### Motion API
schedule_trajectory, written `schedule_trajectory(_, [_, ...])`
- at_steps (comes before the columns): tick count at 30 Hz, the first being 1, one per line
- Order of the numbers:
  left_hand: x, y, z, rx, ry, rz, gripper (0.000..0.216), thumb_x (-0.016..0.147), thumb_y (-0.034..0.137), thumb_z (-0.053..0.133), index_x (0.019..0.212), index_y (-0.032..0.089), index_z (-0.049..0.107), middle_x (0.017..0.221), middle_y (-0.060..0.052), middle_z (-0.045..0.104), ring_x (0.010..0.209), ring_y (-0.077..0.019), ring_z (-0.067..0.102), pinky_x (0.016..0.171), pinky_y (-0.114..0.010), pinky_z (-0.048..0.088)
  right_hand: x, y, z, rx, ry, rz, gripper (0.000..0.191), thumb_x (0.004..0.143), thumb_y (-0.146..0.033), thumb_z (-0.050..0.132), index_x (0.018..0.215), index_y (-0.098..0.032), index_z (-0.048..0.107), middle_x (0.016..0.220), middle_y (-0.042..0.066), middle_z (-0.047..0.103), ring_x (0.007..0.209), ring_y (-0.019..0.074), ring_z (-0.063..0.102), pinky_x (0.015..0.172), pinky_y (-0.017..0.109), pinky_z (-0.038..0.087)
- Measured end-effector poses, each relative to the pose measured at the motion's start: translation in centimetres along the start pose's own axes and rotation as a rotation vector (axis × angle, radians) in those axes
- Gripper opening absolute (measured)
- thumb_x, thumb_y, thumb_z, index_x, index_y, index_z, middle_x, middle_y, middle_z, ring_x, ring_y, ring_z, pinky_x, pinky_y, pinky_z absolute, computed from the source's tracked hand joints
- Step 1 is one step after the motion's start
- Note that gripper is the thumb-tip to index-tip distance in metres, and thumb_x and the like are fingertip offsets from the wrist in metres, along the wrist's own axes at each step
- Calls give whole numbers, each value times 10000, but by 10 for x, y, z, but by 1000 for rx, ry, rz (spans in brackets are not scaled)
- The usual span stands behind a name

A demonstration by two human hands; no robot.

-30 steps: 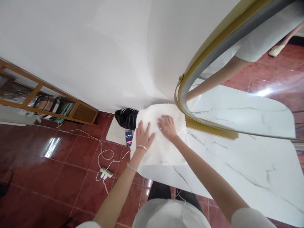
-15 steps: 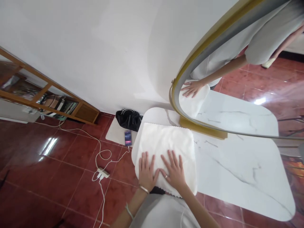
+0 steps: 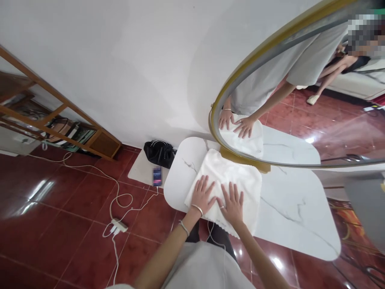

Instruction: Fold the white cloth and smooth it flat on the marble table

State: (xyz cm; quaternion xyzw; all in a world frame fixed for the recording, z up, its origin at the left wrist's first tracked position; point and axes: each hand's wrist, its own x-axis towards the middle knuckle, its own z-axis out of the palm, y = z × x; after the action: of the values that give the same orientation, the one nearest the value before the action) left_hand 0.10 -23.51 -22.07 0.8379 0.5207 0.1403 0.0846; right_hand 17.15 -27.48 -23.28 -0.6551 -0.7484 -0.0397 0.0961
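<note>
A white cloth (image 3: 222, 170) with a scalloped edge lies on the white marble-patterned tabletop (image 3: 288, 224). My left hand (image 3: 203, 195) rests flat on the cloth's left part, fingers spread. Beside it, my right hand (image 3: 232, 204) presses flat on the middle of the cloth, its fingers apart and a ring on one of them. The two thumbs point toward each other, close together. Wrinkles show in the cloth around both hands, and its far edge is uneven.
A gold-framed round mirror (image 3: 240, 76) stands on the table's far side, reflecting my arms and a seated person. On the left are a black bag (image 3: 159, 153), a phone (image 3: 157, 176) on a cable, a power strip (image 3: 119, 225) on the red tiled floor and a wooden cabinet (image 3: 106, 142).
The cloth has shifted right and turned on the tabletop under both hands, baring more of the table's left end. It looks more wrinkled. The camera view has also moved.
</note>
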Motion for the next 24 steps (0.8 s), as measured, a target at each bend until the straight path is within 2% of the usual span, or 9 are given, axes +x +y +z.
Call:
schedule_trajectory(5, [-20, -28, -9, 38, 39, -90, 633, 900, 491, 484, 1472, 271, 326, 1572, -99, 232, 1448, -293, 203, 1154, -450, 230, 14, -32, 4, 22, -1, -69, 642, 957, -434, 397, 1524, -279, 139, 1589, 122, 101, 1453, 345, 80, 1111, 597, 140])
schedule_trajectory(10, [-55, -51, -21, 104, 79, -221, 603, 901, 430, 494, 1459, 247, 362, 1565, -115, 244, 1439, -310, 226, 1138, -464, 250, 24, -68, 7, 77, -34, -209, 652, 939, -440, 437, 1518, -280, 182, 1586, 123, 120, 1454, 343, 76, 1118, 597, 120])
schedule_trajectory(14, [-78, -63, -22, 139, 116, -264, 576, 912, 418, 472, 1448, 224, 389, 1559, -129, 248, 1433, -322, 239, 1131, -476, 258, 26, -84, 11, 127, -25, -291, 655, 936, -483, 434, 1515, -297, 189, 1583, 123, 133, 1451, 348, 95, 1115, 598, 127])
schedule_trajectory(19, [-78, -60, -17, 153, 128, -269, 588, 905, 418, 485, 1447, 211, 390, 1556, -149, 249, 1432, -344, 229, 1128, -495, 253, 24, -78, 9, 121, -18, -315, 620, 943, -468, 433, 1505, -307, 226, 1579, 90, 178, 1451, 306, 135, 1129, 552, 152])
schedule_trajectory(24, [-57, -38, -5, 141, 112, -197, 625, 897, 437, 496, 1465, 218, 352, 1566, -142, 228, 1440, -348, 201, 1139, -489, 226, 15, -49, 5, 82, -8, -247, 573, 951, -441, 427, 1485, -285, 294, 1570, 90, 211, 1446, 300, 164, 1125, 545, 173])
